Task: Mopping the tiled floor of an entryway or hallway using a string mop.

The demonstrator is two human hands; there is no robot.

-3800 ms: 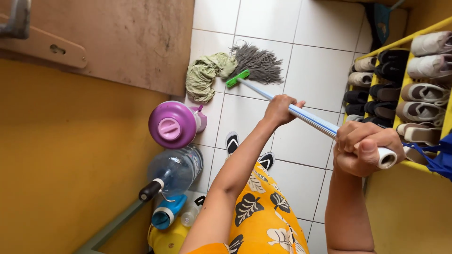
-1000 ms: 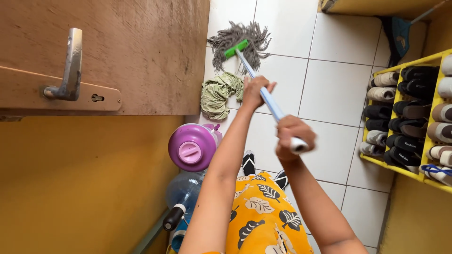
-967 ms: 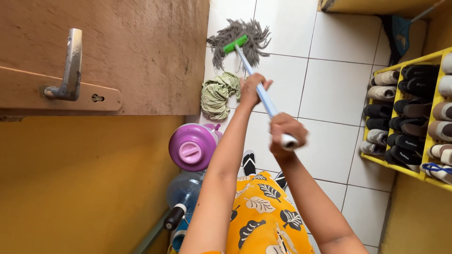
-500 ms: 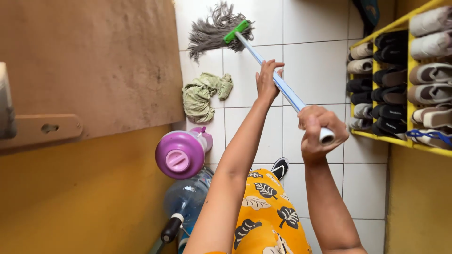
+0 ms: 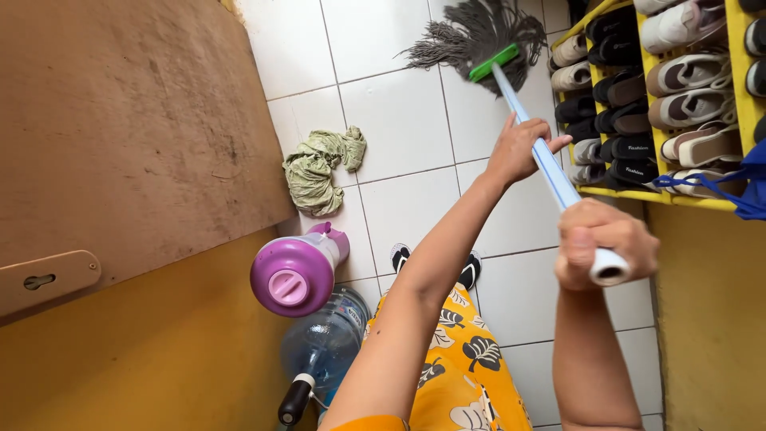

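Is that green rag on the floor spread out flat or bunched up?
Bunched up. The green rag lies crumpled in folds on the white tiled floor, beside the wooden door.

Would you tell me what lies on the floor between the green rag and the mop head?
Only bare white tile separates the green rag and the mop head, in the head view.

One head-worn camera looks steeply down, close over both arms, onto the white tiled floor (image 5: 399,215) filling mid-frame.
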